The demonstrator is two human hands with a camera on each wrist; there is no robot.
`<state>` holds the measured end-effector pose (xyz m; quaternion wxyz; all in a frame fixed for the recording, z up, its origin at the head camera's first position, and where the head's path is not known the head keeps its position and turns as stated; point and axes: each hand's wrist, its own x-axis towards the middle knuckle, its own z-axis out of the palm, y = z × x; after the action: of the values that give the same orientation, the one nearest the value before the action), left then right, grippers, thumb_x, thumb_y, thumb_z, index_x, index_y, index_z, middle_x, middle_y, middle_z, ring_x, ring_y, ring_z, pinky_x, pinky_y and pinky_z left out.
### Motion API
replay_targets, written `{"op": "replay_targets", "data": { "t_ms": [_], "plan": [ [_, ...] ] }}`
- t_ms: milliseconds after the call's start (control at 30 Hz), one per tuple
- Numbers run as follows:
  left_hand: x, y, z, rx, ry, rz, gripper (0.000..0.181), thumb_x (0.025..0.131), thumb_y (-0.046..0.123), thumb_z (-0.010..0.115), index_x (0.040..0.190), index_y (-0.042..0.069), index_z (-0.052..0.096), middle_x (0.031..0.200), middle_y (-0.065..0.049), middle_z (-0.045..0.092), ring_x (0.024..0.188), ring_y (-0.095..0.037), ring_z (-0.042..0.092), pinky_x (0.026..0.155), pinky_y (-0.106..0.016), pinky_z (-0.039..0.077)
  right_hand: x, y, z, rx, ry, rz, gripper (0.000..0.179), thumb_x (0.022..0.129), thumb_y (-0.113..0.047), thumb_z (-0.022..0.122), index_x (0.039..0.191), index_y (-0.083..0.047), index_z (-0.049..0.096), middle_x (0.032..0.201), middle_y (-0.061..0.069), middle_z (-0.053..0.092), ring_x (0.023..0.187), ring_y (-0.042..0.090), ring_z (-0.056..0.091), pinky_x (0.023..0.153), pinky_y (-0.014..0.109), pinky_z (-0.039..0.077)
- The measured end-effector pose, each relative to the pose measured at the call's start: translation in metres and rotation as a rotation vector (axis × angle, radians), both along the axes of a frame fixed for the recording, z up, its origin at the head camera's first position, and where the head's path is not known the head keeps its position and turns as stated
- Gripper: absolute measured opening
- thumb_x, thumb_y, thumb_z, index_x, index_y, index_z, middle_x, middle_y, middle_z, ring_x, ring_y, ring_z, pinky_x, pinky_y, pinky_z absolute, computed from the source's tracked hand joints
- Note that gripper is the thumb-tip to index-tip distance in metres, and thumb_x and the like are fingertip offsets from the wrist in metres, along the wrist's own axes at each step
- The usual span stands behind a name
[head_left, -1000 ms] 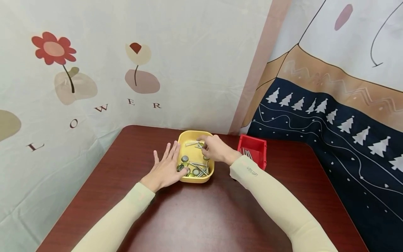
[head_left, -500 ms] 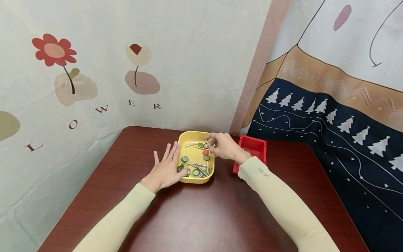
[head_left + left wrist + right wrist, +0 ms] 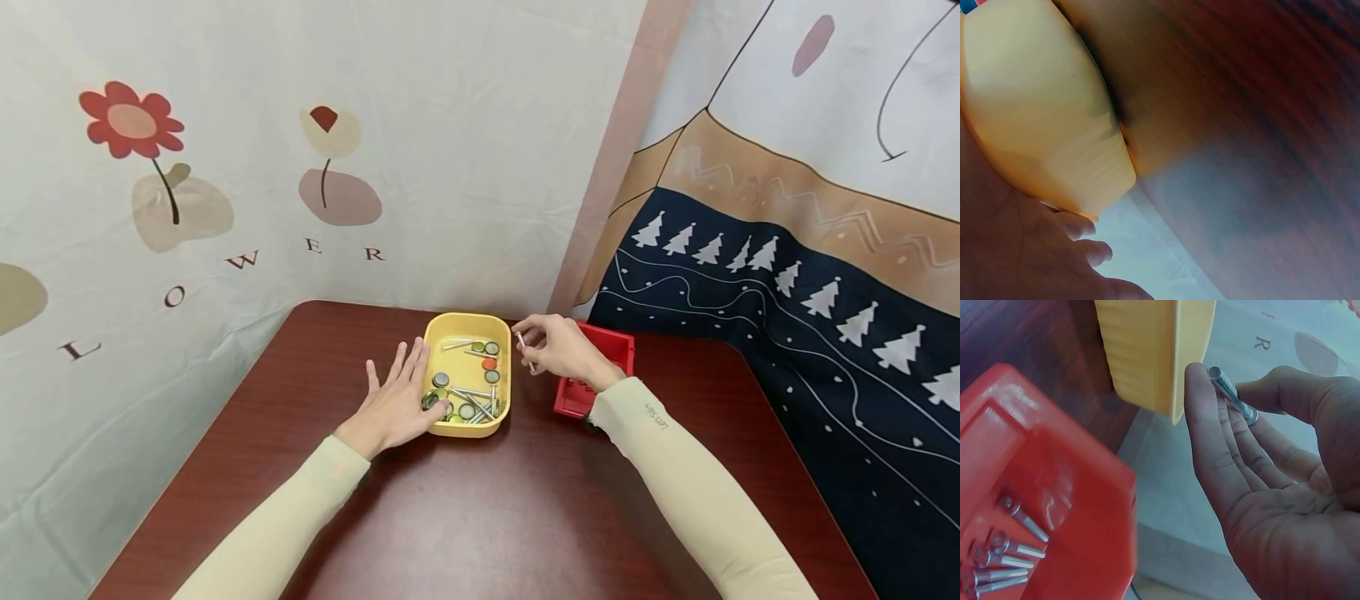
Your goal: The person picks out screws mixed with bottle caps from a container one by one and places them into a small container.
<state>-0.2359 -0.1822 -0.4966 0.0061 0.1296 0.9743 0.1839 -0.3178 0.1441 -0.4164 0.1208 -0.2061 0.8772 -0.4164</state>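
My right hand (image 3: 562,348) pinches a silver bolt (image 3: 1232,395) between thumb and fingers, raised just past the right side of a yellow tub (image 3: 467,318). Fingers of my left hand (image 3: 390,402) lie straight and spread along the tub's left side, its thumb over the rim. Inside the tub are several bolts (image 3: 474,403), several bottle caps (image 3: 441,379) and an orange cap (image 3: 490,364). A red bin (image 3: 622,343) stands to the tub's right, partly hidden by my right hand and wrist. Several bolts (image 3: 1007,559) lie in it in the right wrist view.
Both containers stand on a dark red-brown wooden table (image 3: 465,517), near its back edge. A pale curtain with flower prints (image 3: 450,167) hangs behind it, and a dark blue one with tree prints (image 3: 697,283) on the right. Something dark green (image 3: 591,423) shows beneath my right sleeve.
My right hand has lifted a bolt out of the tub and carried it right, beyond the rim toward the red bin. The left hand has stayed in place.
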Motion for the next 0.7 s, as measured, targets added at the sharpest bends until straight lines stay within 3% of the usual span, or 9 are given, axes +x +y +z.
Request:
{"op": "replay_targets", "data": {
  "t_ms": [267,433,600,700],
  "plan": [
    [0.0,0.0,0.0,0.006,-0.004,-0.002,0.111,0.11,0.06,0.063,0.188,0.005,0.006,0.199,-0.01,-0.002,0.186,-0.04,-0.004,0.135,-0.091,-0.008,-0.001,0.025,-0.004,-0.042,-0.013,-0.055,0.04,0.11,-0.002,0.074,0.15,-0.006,0.074,0.121,0.02,0.08,0.108,0.048,0.087,0.08,0.04,0.074],
    [-0.001,0.0,0.0,0.001,-0.005,-0.004,0.11,0.111,0.059,0.063,0.188,0.005,0.006,0.199,-0.01,-0.002,0.186,-0.041,-0.003,0.135,-0.092,-0.007,-0.001,0.04,-0.004,-0.033,-0.002,-0.087,0.04,0.11,-0.002,0.073,0.15,-0.006,0.074,0.121,0.021,0.081,0.101,0.039,0.089,0.079,0.041,0.074],
    [-0.002,0.0,0.0,-0.006,-0.001,0.0,0.109,0.111,0.059,0.062,0.188,0.005,0.007,0.199,-0.01,-0.001,0.186,-0.041,-0.001,0.135,-0.092,-0.004,-0.002,0.053,-0.003,-0.049,-0.015,-0.106,0.042,0.111,-0.002,0.073,0.152,-0.004,0.072,0.125,0.025,0.08,0.104,0.043,0.089,0.086,0.05,0.074],
    [-0.002,0.0,0.0,-0.006,-0.002,0.002,0.109,0.111,0.059,0.062,0.188,0.005,0.007,0.199,-0.011,-0.001,0.186,-0.041,-0.001,0.135,-0.092,-0.004,-0.002,0.061,-0.003,-0.052,-0.024,-0.12,0.042,0.111,-0.002,0.073,0.153,-0.003,0.071,0.128,0.028,0.08,0.105,0.041,0.089,0.087,0.05,0.074]
  ]
}}
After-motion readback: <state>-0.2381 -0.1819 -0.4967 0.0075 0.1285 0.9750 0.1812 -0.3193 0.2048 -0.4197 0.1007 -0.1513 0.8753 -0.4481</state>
